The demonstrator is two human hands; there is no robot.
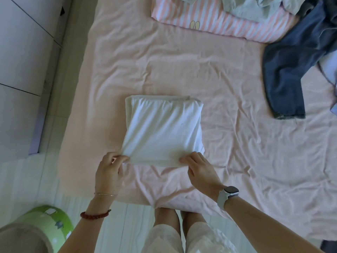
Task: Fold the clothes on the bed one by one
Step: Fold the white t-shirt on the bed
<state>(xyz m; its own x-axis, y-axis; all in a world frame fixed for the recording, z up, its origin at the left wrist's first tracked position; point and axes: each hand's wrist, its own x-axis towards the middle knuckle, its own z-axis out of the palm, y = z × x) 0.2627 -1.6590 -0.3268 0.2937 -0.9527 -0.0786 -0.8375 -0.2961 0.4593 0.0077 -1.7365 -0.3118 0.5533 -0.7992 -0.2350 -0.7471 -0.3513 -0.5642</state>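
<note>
Right now I'm partway through one garment: a white garment (162,130) lies folded into a compact rectangle on the pink bed (237,125), near the edge where I stand. My left hand (109,170) pinches its near left corner, thumb and fingers curled on the cloth, and my right hand (198,167) grips the near right corner the same way. Both hands hold the near edge, which looks slightly lifted off the sheet.

I judge this to be the last fold or the squaring-up of this piece. From here the next move calls for keeping both corners level, so the layers underneath don't slide apart, and either carrying the near edge over to the far edge or lifting the whole packet aside.

More work waits further off: dark blue jeans (291,70) sprawl unfolded at the far right of the bed, well apart from the white piece, and a pale green garment (255,8) lies crumpled on the striped pillow (200,19) at the head of the bed.
</note>
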